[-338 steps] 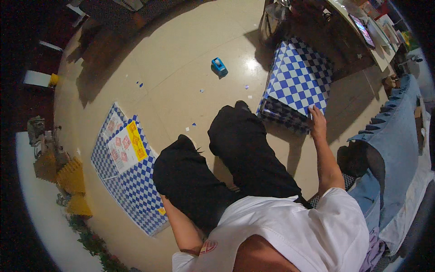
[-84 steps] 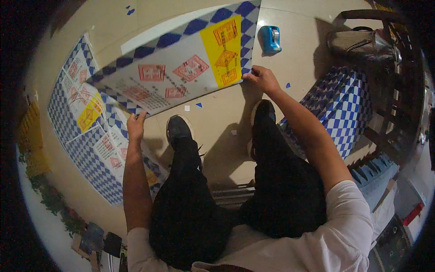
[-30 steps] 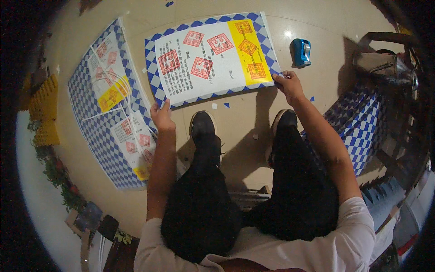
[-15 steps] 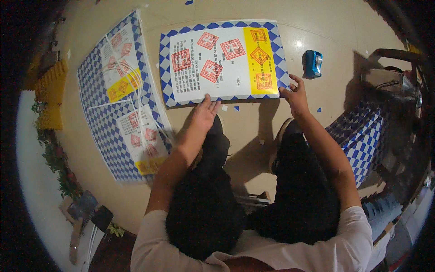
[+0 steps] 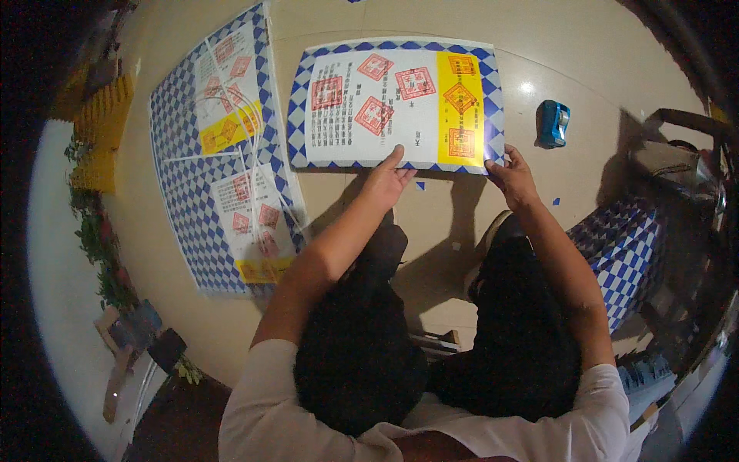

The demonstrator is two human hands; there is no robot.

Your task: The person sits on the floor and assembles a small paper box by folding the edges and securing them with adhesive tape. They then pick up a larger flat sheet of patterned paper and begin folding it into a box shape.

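Observation:
A flat sheet [image 5: 396,104] with a blue-and-white checkered border, red stamps and a yellow strip lies on the beige floor in front of me. My left hand [image 5: 387,179] rests on its near edge near the middle, fingers pressing down. My right hand [image 5: 511,171] touches the sheet's near right corner with fingers spread. Neither hand grips anything. My dark trousers and shoes are just below the sheet.
Two similar checkered sheets [image 5: 225,146] lie side by side on the floor to the left. A blue tape dispenser [image 5: 553,123] sits to the right of the sheet. A folded stack of checkered sheets [image 5: 623,250] and a dark chair [image 5: 677,154] stand at right. Yellow items [image 5: 96,138] lie far left.
The sheet has been lowered flat onto the floor. My left hand slid from the sheet's left corner to the middle of its near edge; the right hand stays at the right corner.

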